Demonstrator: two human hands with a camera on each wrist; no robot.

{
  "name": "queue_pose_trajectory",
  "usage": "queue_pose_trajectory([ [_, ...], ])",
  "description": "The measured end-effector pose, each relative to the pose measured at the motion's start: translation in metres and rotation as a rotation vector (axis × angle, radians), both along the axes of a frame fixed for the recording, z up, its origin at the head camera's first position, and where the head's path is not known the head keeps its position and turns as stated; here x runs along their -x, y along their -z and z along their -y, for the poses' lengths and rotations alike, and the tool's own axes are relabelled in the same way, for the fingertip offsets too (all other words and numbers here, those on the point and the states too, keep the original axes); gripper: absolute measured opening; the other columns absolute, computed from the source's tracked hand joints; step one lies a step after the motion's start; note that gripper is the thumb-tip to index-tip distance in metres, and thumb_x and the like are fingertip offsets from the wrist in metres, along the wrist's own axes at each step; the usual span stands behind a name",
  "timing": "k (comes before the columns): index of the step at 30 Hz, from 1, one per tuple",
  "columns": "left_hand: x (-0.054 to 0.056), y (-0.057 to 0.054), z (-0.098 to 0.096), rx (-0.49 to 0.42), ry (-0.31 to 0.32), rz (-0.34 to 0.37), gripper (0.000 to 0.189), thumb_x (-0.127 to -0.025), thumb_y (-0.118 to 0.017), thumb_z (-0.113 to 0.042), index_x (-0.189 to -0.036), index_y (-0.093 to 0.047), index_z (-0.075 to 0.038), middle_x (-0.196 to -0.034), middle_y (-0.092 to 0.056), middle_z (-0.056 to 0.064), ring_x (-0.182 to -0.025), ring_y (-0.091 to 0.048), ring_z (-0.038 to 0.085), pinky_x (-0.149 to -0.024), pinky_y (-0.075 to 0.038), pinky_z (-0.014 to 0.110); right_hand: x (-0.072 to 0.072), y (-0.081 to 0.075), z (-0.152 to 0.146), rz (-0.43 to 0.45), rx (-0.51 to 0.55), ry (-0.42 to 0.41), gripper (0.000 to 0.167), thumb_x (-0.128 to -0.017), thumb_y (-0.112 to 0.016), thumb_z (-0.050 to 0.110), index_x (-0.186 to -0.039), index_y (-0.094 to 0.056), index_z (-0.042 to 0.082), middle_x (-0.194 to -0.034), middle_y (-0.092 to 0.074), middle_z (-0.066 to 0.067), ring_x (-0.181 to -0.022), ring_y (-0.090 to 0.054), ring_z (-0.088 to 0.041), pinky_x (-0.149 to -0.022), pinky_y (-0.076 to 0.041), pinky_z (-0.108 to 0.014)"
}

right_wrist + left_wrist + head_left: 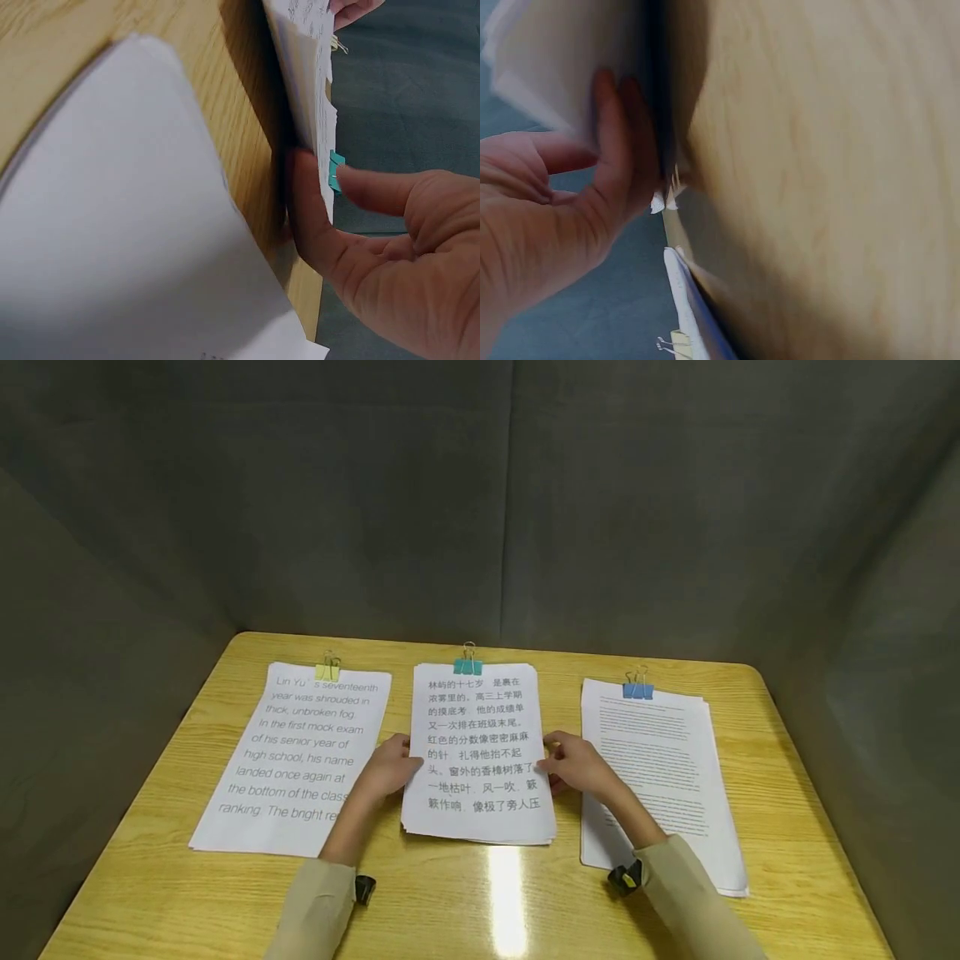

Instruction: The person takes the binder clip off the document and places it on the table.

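Note:
A stack of printed sheets [476,752] with large Chinese text lies between my two hands, a teal binder clip [468,667] on its top edge. My left hand [390,766] grips its left edge, fingers tucked beneath and thumb on top. On the opposite edge, my right hand [576,764] pinches the stack the same way. In the right wrist view, the curled fingers [311,199] go under the paper while the thumb lies over the printed side. The left wrist view shows the fingers [615,142] behind the sheets, which look raised off the wood there.
To the left lies a stack with large English print [292,760] and a yellow binder clip [327,672]. At right, a small-print stack [660,768] carries a blue binder clip [638,691]. All are on a wooden table [442,893] before a dark grey curtain [480,510].

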State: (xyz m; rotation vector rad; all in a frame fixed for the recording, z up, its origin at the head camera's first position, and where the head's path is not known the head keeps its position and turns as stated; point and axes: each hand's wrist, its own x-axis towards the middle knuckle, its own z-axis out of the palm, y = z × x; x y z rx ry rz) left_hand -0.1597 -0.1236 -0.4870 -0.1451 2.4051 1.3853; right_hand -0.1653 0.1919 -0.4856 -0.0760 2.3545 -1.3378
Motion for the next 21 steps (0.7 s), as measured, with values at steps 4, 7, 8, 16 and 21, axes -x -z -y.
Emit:
queue_pose_trajectory([
  [4,-0.002,0.003,0.002,-0.156,-0.050,0.006,0.038,-0.098,-0.056,0.002,-0.134,-0.050,0.010,-0.118,-0.065,0.026,-0.090,-0.066,0.028,-0.073,-0.053,0.033,0.002,-0.003,-0.001,-0.004,-0.020,-0.003,0.047,-0.105,-0.060,0.015,-0.142,-0.049,-0.011,-0.094,-0.068,-0.018,-0.074,-0.072,-0.025,-0.064,-0.062,-0.039],
  [7,-0.003,0.006,0.006,-0.246,-0.084,0.004,0.035,-0.097,-0.054,0.007,-0.132,-0.050,0.007,-0.114,-0.067,0.025,-0.088,-0.067,0.025,-0.071,-0.054,0.031,0.007,-0.008,-0.005,-0.046,-0.049,-0.004,0.049,-0.107,-0.057,0.021,-0.143,-0.048,-0.011,-0.093,-0.069,-0.018,-0.076,-0.071,-0.025,-0.067,-0.061,-0.039],
  [8,-0.004,0.007,0.008,-0.265,-0.092,0.007,0.035,-0.098,-0.054,0.007,-0.132,-0.051,0.006,-0.113,-0.067,0.024,-0.087,-0.068,0.024,-0.071,-0.054,0.030,0.009,-0.010,-0.008,-0.067,-0.050,-0.009,0.050,-0.107,-0.056,0.022,-0.143,-0.048,-0.012,-0.093,-0.070,-0.019,-0.077,-0.070,-0.026,-0.069,-0.060,-0.040],
  [16,-0.012,0.006,0.019,-0.348,-0.095,-0.026,0.033,-0.098,-0.057,0.005,-0.131,-0.055,0.004,-0.105,-0.070,0.020,-0.081,-0.070,0.021,-0.068,-0.055,0.031,0.025,-0.027,-0.027,-0.173,-0.053,-0.007,0.053,-0.107,-0.055,0.028,-0.142,-0.050,-0.011,-0.089,-0.067,-0.021,-0.080,-0.064,-0.034,-0.076,-0.054,-0.047],
  [21,-0.019,-0.001,0.025,-0.363,-0.063,-0.042,0.034,-0.098,-0.058,0.002,-0.132,-0.055,0.002,-0.103,-0.069,0.019,-0.080,-0.070,0.023,-0.069,-0.056,0.033,0.036,-0.034,-0.034,-0.191,-0.033,0.027,0.048,-0.109,-0.052,0.028,-0.138,-0.053,-0.010,-0.097,-0.066,-0.026,-0.087,-0.064,-0.041,-0.081,-0.055,-0.051],
])
